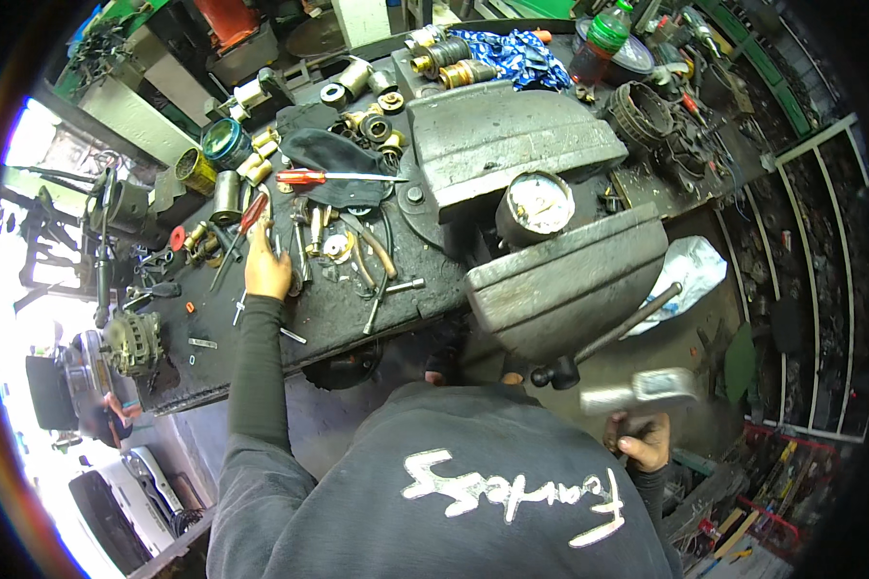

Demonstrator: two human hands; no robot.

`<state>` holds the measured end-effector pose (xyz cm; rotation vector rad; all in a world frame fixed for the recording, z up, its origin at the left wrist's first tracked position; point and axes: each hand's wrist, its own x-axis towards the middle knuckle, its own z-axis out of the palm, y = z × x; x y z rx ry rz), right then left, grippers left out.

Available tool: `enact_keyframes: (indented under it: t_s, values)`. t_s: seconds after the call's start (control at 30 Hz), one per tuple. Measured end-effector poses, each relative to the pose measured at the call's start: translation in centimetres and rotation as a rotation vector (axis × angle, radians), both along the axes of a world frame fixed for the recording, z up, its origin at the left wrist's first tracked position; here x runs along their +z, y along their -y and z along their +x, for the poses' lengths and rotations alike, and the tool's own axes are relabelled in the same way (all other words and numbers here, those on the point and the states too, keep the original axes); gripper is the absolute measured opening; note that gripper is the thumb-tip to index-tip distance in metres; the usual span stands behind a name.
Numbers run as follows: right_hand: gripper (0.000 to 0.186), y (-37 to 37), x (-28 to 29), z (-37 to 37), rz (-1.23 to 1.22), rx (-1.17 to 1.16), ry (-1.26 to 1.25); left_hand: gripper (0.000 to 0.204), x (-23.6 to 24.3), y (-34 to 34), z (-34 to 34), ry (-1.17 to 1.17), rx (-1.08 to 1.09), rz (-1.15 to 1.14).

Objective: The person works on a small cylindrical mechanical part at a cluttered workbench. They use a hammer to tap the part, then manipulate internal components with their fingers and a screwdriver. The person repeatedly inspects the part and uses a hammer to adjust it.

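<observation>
My left hand (268,268) reaches over the bench among loose tools, its fingers stretched out and the thumb apart. Its fingertips are close to a red-handled screwdriver (253,210); whether they touch it I cannot tell. My right hand (645,442) is closed round the handle of a hammer (639,392), whose metal head is blurred, to the right of my body. Ahead of me stands a big grey bench vise (517,135). A round metal cylinder (515,230) with a pale top sits between its jaws. Another red-handled screwdriver (348,178) lies across a dark cloth (328,154).
The vise handle (613,333) juts out toward me, beside a white plastic bag (686,275). Sockets, brass parts and pliers (372,246) cover the dark bench (261,352). An alternator (132,343) sits at its left end. A green-topped bottle (603,39) stands at the back right.
</observation>
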<state>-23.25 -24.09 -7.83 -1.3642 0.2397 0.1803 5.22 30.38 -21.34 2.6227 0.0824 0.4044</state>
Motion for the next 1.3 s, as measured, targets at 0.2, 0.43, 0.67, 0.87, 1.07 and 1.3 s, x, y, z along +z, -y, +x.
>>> enact_keyframes:
  t_s: [0.2,0.43,0.67,0.87,1.07,1.3]
  values:
    - [0.077,-8.5,0.4,2.7,0.117,0.305,-0.006,0.056,2.9,-0.4,0.1,0.143,0.017,0.107]
    - [0.061,-16.5,0.5,11.0,-0.139,0.813,0.049,0.041,3.2,-4.8,-11.0,0.194,0.126,-0.21]
    - [0.06,-28.3,-4.1,16.8,-0.371,0.713,0.331,0.042,2.0,-6.6,-23.0,0.163,0.344,-0.276]
    - [0.057,-37.7,-9.0,25.5,-0.52,0.578,0.505,0.049,-1.2,-1.8,-29.6,-0.116,0.314,-0.65]
    - [0.049,-40.9,-10.5,26.8,-0.866,0.645,0.787,0.049,-12.1,-1.0,-37.5,-0.666,0.194,-0.555]
    - [0.038,-28.0,-4.9,16.1,-0.121,1.178,0.418,0.048,-12.5,-2.5,-37.7,-1.182,-0.031,-0.359]
